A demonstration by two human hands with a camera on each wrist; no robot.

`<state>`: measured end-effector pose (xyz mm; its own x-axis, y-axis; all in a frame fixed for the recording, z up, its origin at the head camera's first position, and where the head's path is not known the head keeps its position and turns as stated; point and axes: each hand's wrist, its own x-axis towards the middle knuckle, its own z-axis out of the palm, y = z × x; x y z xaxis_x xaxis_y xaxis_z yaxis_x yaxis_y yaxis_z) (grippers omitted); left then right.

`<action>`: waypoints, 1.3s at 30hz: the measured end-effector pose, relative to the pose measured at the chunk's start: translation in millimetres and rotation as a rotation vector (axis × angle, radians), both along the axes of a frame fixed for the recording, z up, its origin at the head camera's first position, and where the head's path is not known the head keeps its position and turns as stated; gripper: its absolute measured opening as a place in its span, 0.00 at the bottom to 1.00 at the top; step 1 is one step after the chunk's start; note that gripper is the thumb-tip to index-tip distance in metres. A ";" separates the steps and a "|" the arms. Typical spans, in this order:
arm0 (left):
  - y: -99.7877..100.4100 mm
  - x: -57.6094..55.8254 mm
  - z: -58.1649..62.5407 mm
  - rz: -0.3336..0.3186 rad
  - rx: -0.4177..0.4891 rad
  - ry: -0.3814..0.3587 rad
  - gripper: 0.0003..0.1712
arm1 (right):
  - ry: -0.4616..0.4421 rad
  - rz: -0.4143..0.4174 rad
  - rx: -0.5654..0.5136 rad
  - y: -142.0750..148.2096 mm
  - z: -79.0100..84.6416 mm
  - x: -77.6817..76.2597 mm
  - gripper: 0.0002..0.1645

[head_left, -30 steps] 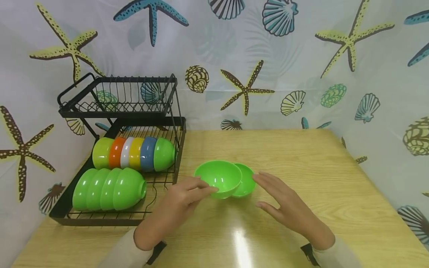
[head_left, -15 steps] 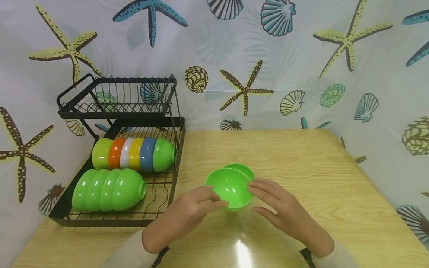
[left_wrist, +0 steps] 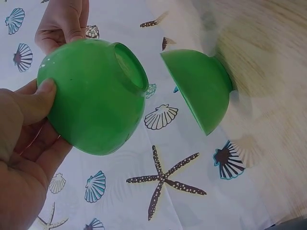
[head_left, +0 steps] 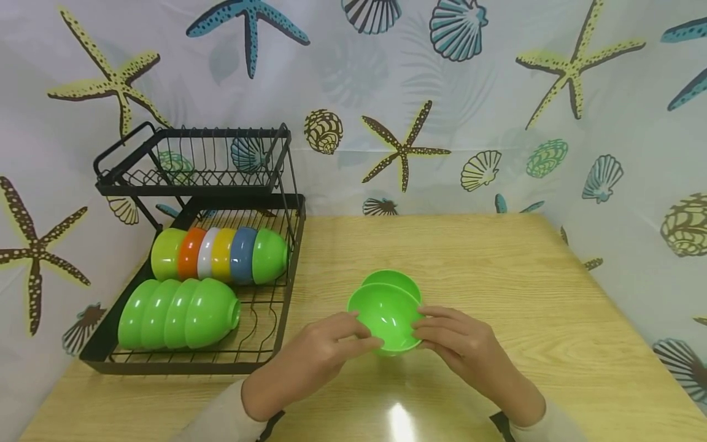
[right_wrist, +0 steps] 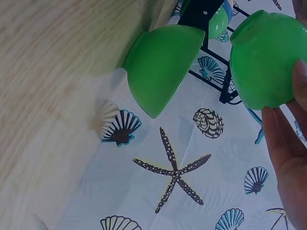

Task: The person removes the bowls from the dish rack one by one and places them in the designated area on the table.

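A glossy green bowl [head_left: 388,316] is held between both hands, its opening tilted toward the head camera. My left hand [head_left: 327,345] pinches its left rim, thumb against the outer wall in the left wrist view. On the opposite side my right hand [head_left: 463,337] grips the rim, fingers over the edge inside the bowl. A second green bowl [head_left: 393,278] stands upright on the table behind, partly hidden by the held one. Both wrist views show the held bowl [left_wrist: 91,103] raised off the table, apart from the standing bowl [right_wrist: 160,64].
A black two-tier dish rack [head_left: 193,366] stands at the left. Its lower tier carries a row of nested green bowls [head_left: 182,313] in front and a row of multicoloured bowls [head_left: 221,255] behind. A shell-and-starfish cloth [head_left: 342,80] hangs behind the wooden table [head_left: 497,258].
My left hand has brought the held bowl rightward and nearer to me, before the standing bowl. My right hand, formerly open beside it, has closed onto its right rim.
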<state>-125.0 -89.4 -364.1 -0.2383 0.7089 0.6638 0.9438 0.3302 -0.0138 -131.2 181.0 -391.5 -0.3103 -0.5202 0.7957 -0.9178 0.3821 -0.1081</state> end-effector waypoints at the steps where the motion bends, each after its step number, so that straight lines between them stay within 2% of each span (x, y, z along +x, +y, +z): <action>1: 0.0 -0.1 0.2 0.000 -0.003 0.003 0.25 | 0.003 -0.006 -0.002 -0.1 -0.3 0.2 0.15; 6: -1.5 -1.1 1.7 -0.012 -0.024 0.009 0.25 | 0.013 -0.014 -0.014 -1.0 -1.4 1.2 0.16; 10: -4.5 -1.5 2.6 -0.031 -0.031 -0.014 0.24 | 0.019 0.000 -0.009 -2.8 -0.7 0.4 0.15; 15: -7.1 -1.6 2.6 -0.020 -0.026 -0.041 0.20 | 0.038 0.000 0.009 -4.9 1.7 -1.2 0.14; 20: -11.9 -1.9 0.5 0.032 0.011 -0.108 0.30 | 0.013 -0.042 0.016 -3.5 2.3 -4.5 0.16; 25: -19.3 -2.7 0.7 0.106 0.018 -0.159 0.37 | -0.055 -0.146 0.027 -0.7 -1.4 -11.4 0.21; 30: -26.7 -3.2 0.2 0.149 0.013 -0.196 0.35 | -0.100 -0.221 0.044 0.3 -6.7 -17.5 0.26; 39: -37.2 -0.7 -2.4 0.212 -0.007 -0.235 0.30 | -0.102 -0.239 0.077 -2.0 -12.4 -26.9 0.27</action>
<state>-125.7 -126.6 -366.5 -0.5280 0.6311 0.5683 0.8313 0.5209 0.1939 -158.1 179.0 -403.9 -0.5079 -0.4802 0.7152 -0.7863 0.5975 -0.1573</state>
